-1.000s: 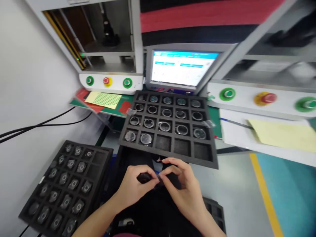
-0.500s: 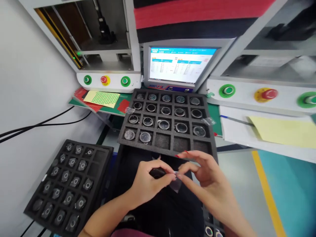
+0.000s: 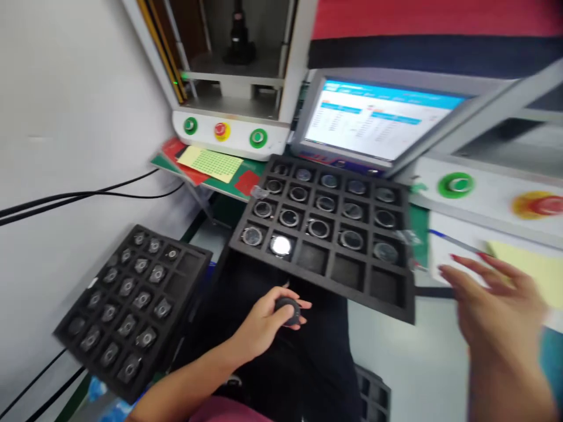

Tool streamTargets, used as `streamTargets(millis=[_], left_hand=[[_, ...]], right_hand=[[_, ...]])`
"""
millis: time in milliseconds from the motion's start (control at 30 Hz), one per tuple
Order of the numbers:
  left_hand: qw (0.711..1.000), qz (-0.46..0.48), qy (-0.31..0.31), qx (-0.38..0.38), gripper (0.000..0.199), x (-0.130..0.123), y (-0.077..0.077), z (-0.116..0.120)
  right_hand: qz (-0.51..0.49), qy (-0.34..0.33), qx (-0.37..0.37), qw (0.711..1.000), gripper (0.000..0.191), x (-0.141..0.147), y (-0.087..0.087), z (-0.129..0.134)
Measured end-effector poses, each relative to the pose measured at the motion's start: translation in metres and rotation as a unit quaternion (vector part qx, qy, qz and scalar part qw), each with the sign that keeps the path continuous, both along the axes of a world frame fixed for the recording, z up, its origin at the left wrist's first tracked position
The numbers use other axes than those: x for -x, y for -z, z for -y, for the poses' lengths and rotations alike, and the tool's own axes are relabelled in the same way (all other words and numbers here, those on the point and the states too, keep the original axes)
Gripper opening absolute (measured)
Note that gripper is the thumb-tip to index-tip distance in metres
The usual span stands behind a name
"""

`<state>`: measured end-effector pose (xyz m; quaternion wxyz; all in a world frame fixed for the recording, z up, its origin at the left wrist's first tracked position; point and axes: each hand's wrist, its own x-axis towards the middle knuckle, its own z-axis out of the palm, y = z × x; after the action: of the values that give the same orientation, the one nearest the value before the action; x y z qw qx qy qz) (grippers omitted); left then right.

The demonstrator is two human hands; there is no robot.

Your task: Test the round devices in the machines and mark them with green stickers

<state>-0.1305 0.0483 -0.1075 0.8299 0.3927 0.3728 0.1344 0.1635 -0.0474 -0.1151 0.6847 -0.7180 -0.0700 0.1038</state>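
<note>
My left hand [image 3: 275, 319] is closed around a dark round watch case [image 3: 288, 312], thumb across its face, above my lap. In front of it lies a black foam tray [image 3: 277, 258] of round watches; one watch [image 3: 280, 245] in its nearest row reflects bright light. Several pockets at the tray's near right hold no watch. My right hand [image 3: 497, 293] is at the far right, somewhat blurred, fingers apart and no object visible in them. It is nearest to the blue pen [image 3: 457, 240] and the yellow paper [image 3: 528, 264].
A second foam tray [image 3: 193, 253] with wrapped watch parts stands at the left. Behind are a monitor [image 3: 303, 138] and machines with green buttons [image 3: 258, 138] and red buttons [image 3: 221, 130]. A yellow sticker sheet [image 3: 211, 164] lies on the green bench. Black cables [image 3: 88, 194] cross the left side.
My right hand has left my left hand and swung right toward the pen and paper. The small clear film seen between my fingers is out of sight. The view has shifted.
</note>
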Motion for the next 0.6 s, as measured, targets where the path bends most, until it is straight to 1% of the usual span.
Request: streamTargets(millis=[67,133,233,300,400,467,533,600], left_hand=[[0.999,-0.023,0.034,-0.026,0.037,0.0,-0.001,-0.004],[0.996,-0.031,0.063,-0.054,0.036,-0.001,-0.005,-0.006],[0.994,-0.025,0.082,-0.073,0.034,-0.005,-0.015,-0.007],[0.994,-0.01,0.08,-0.07,0.034,-0.007,-0.021,-0.007],[0.996,0.024,0.061,-0.057,0.032,-0.012,-0.029,-0.007],[0.997,0.049,0.043,-0.045,0.033,-0.015,-0.035,-0.006],[0.996,0.062,0.035,-0.045,0.034,-0.017,-0.04,-0.004],[0.995,0.056,0.038,-0.077,0.032,-0.02,-0.044,-0.001]], right_hand=[[-0.004,0.025,-0.008,1.0,0.057,-0.01,0.003,0.002],[-0.018,0.015,-0.012,1.0,0.067,-0.012,0.01,0.0],[-0.022,-0.004,-0.001,1.0,0.066,-0.008,0.018,-0.004],[-0.012,-0.007,0.011,1.0,0.063,-0.006,0.015,-0.006],[0.024,0.005,0.024,0.999,0.059,0.0,-0.001,-0.003],[0.065,0.032,0.018,0.997,0.056,0.014,-0.017,0.0],[0.114,0.074,-0.011,0.991,0.051,0.041,-0.032,0.003],[0.15,0.113,-0.046,0.981,0.043,0.08,-0.044,0.006]])
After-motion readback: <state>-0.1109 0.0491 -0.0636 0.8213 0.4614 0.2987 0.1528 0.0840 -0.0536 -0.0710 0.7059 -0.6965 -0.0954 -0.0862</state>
